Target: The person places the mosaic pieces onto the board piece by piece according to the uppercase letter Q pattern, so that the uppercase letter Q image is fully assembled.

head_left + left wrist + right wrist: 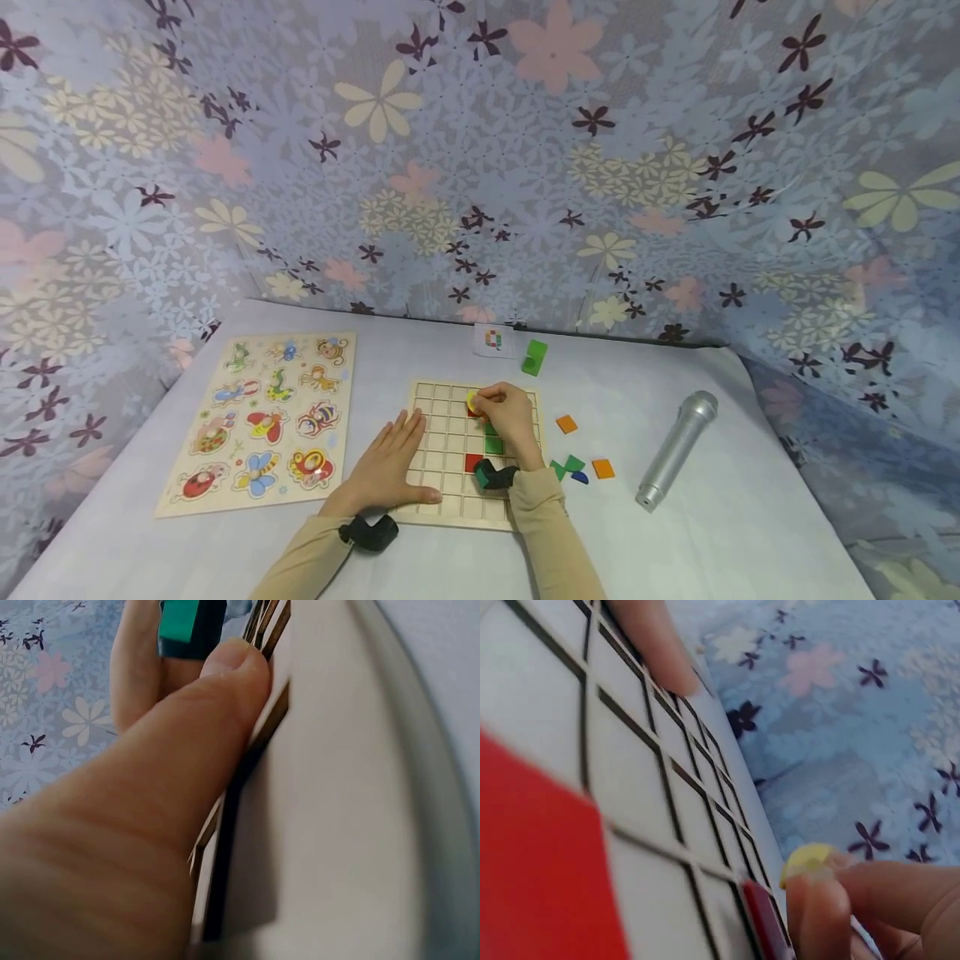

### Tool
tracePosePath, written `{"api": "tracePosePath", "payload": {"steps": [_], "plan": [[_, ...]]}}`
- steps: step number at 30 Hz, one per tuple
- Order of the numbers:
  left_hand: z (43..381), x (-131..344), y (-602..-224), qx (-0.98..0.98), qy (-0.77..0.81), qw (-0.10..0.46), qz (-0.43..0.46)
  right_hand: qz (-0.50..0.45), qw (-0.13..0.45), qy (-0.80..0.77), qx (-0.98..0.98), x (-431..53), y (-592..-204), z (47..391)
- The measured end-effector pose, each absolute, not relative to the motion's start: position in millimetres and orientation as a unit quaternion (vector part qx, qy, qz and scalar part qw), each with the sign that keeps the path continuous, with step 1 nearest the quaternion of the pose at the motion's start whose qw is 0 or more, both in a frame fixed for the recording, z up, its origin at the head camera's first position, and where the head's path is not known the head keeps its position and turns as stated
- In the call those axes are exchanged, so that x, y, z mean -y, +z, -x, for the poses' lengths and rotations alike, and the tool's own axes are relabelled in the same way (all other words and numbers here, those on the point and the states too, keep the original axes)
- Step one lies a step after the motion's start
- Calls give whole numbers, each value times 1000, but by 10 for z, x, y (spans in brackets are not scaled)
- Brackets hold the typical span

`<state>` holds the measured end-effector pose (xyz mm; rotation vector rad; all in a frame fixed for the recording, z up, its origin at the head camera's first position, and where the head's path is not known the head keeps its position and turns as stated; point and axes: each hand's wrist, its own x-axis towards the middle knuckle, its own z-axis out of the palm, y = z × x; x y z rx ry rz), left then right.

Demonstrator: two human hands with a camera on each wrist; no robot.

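Pinching a yellow, possibly round piece [807, 858] are right-hand fingers [904, 891].

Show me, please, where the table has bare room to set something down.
The table is free right of the silver tube, and between it and the bright green pieces. Crowded: the grid board, under the left hand and right hand; right of it, orange squares, green petals, a blue semicircle.

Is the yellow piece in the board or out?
Out: the right hand pinches the yellow piece, held off the board.
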<state>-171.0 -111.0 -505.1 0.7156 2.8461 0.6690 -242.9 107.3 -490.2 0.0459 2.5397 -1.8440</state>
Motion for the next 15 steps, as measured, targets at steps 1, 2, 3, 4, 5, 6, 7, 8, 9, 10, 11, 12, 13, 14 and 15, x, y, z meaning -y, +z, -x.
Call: {"api": "tracePosePath", "payload": {"steps": [1,2,3,4,5,6,7,8,9,10,11,12,13,14,15], "plan": [[1710,1109,-5054,-943,222,65,-239,-12,9,-593,-805,-1036,-4904,2429],[1712,1106,-5059,-943,221,65,-239,-6,16,-593,-805,-1005,-4905,2428],[1712,1104,-5063,-943,222,64,-240,-1,25,-595,-803,-979,-4905,2424],[1712,1102,-5068,-943,221,65,-241,5,31,-594,-804,-957,-4908,2421],[1712,1101,-5071,-942,222,65,-242,11,37,-590,-807,-939,-4910,2418],[1714,1100,-5076,-943,220,66,-242,18,40,-582,-812,-927,-4918,2417],[1717,1098,-5078,-943,217,66,-242,24,40,-572,-819,-916,-4919,2414],[1719,1098,-5079,-943,217,67,-243,26,39,-565,-824,-907,-4922,2414],[1720,1101,-5079,-943,217,66,-244,27,35,-557,-829,-898,-4926,2416],[1722,1104,-5076,-943,217,65,-245,31,27,-546,-836,-890,-4930,2419],[1723,1107,-5074,-943,217,64,-246,33,17,-538,-842,-880,-4937,2422],[1725,1110,-5073,-942,217,65,-246,36,10,-533,-845,-869,-4943,2424],[1726,1113,-5071,-942,218,64,-246,36,3,-532,-846,-855,-4943,2422],[1727,1118,-5072,-942,218,63,-246,38,-1,-532,-846,-844,-4946,2424],[1728,1123,-5075,-942,219,63,-246,42,-5,-528,-848,-834,-4950,2424]]}}
